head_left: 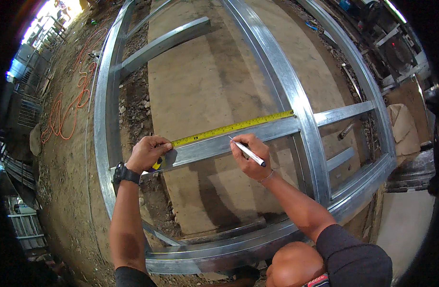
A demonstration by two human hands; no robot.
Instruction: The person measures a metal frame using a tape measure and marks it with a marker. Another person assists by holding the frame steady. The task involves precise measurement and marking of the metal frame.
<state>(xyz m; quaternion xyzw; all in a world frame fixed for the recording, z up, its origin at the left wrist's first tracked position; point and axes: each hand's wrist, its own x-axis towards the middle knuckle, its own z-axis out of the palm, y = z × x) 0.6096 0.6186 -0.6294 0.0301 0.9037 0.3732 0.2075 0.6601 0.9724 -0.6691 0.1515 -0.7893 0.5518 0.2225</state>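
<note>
Over dirt ground (66,182), observed yellow tape measure (233,127) stretched along crossbar (205,149) of metal frame (300,98), rising slightly left to right on its long axis. Pinching its left end in left hand (147,152); gripping white marker (248,152) in right hand (250,168), pointed tip-first up-left toward tape

- One fisheye, the left of a pair worn on the wearer's head, gives the head view.
- It faces steeply downward and a little ahead, over the metal frame (301,110), upright and unmirrored.
- It looks from close range: the wearer's forearms (126,225) enter at the lower edge, near the lens.
- Coverage is wide, with ground (61,191) down the left side, straight edges bowed and corners black.
</note>
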